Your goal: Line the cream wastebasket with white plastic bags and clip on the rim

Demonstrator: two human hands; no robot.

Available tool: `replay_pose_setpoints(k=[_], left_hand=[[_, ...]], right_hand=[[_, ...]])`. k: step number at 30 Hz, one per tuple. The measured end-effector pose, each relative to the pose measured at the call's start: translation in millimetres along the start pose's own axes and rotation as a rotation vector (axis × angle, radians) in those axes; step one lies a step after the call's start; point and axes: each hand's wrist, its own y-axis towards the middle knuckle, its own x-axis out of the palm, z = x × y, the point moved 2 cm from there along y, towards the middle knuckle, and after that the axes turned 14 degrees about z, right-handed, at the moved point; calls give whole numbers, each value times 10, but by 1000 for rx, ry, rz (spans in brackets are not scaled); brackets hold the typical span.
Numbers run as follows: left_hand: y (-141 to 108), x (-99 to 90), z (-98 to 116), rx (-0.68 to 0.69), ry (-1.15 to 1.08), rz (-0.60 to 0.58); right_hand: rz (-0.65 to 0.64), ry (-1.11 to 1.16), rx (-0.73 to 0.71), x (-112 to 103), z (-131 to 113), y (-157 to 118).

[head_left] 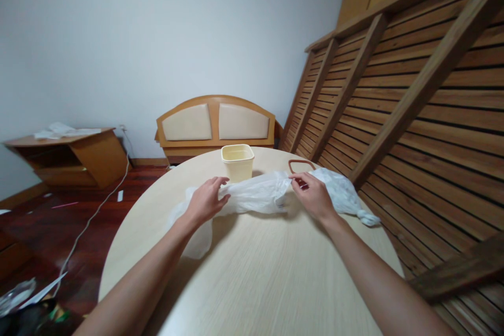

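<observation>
A thin, white translucent plastic bag point(258, 193) stretches crosswise over the round table, crumpled lengthwise, its loose left part spreading beneath my left wrist. My left hand point(205, 199) is at the bag's left part, thumb and fingers apart with a gap between them; whether they touch the film is hard to see. At the right end, my right hand point(314, 195) pinches the bag's edge between thumb and fingertips. Just behind the bag stands a pale yellow square plastic bin point(237, 163), upright, its inside partly visible.
A knotted whitish plastic bundle point(342, 191) lies right of my right hand, beside a brown frame-shaped handle point(301, 163). The round table point(252, 273) has a slatted wooden panel point(394, 110) leaning along its right. A cable point(94, 215) crosses the floor at left.
</observation>
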Motion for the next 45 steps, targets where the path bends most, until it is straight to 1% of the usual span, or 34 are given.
replay_pose_setpoints(k=[3,5,7,9,10,13,15,17,19,22,24,26,28,32,36,37,38,40,41,42,43,45], left_hand=[[-13,2,70,95,-46,29],[-20,14,89,119,-54,30],[-23,31,86,130,-49,19],[-23,45,69,131,-40,2],[-22,50,58,128,-36,-6],[-22,59,32,112,-28,-30],[-24,62,26,109,-30,-44],[-28,60,27,110,-31,-53],[-33,51,31,113,-34,-52],[-46,40,27,123,-55,-65],[-61,50,11,132,-73,-93],[-84,78,-12,149,-85,-138],[-114,117,-32,166,-82,-209],[-168,156,-39,153,-61,-352],[-186,116,22,142,-74,-410],[-186,104,47,149,-72,-415],[-184,94,75,158,-69,-421],[-182,79,137,185,-66,-439],[-181,75,168,204,-73,-447],[-182,72,198,225,-91,-450],[-185,71,224,250,-119,-446],[-198,79,252,289,-182,-423]], right_hand=[[-108,71,66,42,0,-52],[-195,93,78,67,-9,-98],[-262,51,63,89,-35,-146],[-297,-16,18,112,-87,-182],[-315,-38,-27,126,-125,-195],[-370,-48,-188,169,-256,-215],[-386,-42,-242,188,-311,-209],[-366,0,-229,190,-316,-188],[-309,82,-166,172,-264,-151],[-154,175,26,113,-88,-73],[-34,190,158,59,57,-18],[64,160,250,4,189,30],[115,101,305,-46,298,66],[152,-41,372,-144,470,99],[165,-239,414,-241,557,114],[175,-299,386,-259,538,122],[186,-344,326,-268,496,130],[176,-345,121,-246,345,136],[136,-293,-1,-211,246,124],[60,-227,-114,-159,144,96],[-43,-159,-206,-95,45,53],[-289,-47,-329,53,-122,-76]])
